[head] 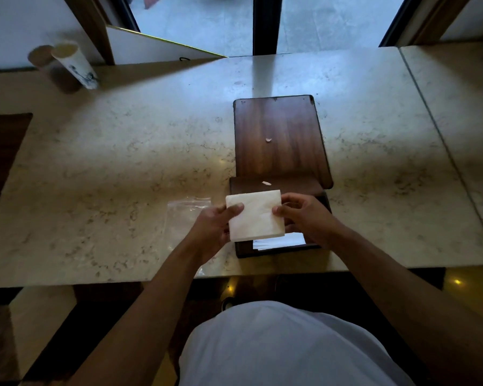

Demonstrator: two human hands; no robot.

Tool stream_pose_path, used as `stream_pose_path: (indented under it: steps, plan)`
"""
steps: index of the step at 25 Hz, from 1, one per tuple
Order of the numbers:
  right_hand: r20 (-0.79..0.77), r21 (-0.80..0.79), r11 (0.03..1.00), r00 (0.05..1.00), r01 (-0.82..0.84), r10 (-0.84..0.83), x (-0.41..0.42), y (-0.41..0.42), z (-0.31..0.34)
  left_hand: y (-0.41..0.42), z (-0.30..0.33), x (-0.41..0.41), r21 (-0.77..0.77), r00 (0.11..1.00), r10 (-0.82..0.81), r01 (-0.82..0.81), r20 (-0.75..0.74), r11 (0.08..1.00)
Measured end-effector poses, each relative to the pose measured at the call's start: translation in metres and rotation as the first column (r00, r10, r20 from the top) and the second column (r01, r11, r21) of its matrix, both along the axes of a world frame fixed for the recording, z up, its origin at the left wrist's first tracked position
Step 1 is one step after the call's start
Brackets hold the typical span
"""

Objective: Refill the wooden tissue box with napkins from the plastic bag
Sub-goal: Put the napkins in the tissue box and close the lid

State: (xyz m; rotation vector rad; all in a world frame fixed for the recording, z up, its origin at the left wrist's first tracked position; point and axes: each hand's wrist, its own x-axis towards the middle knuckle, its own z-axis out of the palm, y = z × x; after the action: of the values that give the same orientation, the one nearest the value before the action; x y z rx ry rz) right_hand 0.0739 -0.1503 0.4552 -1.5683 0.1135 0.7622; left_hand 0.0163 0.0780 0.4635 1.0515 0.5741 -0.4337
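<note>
A white stack of napkins [255, 215] is held between my left hand [212, 225] and my right hand [304, 215], each gripping one side. The stack hovers just over the near left part of the open wooden tissue box [276, 250], where a few white napkins [279, 242] lie inside. The box's dark wooden lid [279, 137] is flipped open and lies flat on the table beyond it. A clear plastic bag [183, 215] lies flat on the marble table, partly under my left hand.
The marble table [123, 162] has its front edge near my body. Two paper cups [73, 65] stand at the far left. A white board with a gold edge [156, 48] leans at the back. Small white scraps [267, 183] lie on the wood.
</note>
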Motion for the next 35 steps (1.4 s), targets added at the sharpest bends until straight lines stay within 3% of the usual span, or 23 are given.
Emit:
stream_pose_path:
  steps: [4,8,14,18,29,35]
  plan:
    - [0.034,-0.122,0.99,0.997,0.068,-0.064,-0.002,-0.017,-0.005,-0.021,-0.009,0.013,0.371,0.996,-0.05,0.075,-0.079,0.926]
    - [0.108,-0.283,0.947,0.986,0.152,-0.126,-0.002,-0.029,-0.01,-0.038,-0.023,0.021,0.577,0.993,-0.089,0.118,-0.078,0.808]
    - [0.183,-0.492,0.845,0.974,0.209,-0.135,0.001,-0.025,-0.023,-0.059,-0.037,0.023,0.868,0.984,-0.15,0.153,-0.091,0.473]
    - [0.275,-0.663,0.726,0.962,0.18,0.013,0.0,-0.021,-0.032,-0.068,-0.044,0.028,0.911,0.961,-0.233,0.224,-0.148,0.346]
    - [0.204,-0.766,0.641,0.964,0.049,0.17,0.006,-0.025,-0.049,-0.08,-0.06,0.035,0.885,0.926,-0.254,0.351,-0.28,0.305]
    - [0.184,-0.787,0.617,0.957,0.008,0.223,0.01,-0.028,-0.057,-0.086,-0.066,0.036,0.907,0.92,-0.252,0.357,-0.3,0.225]
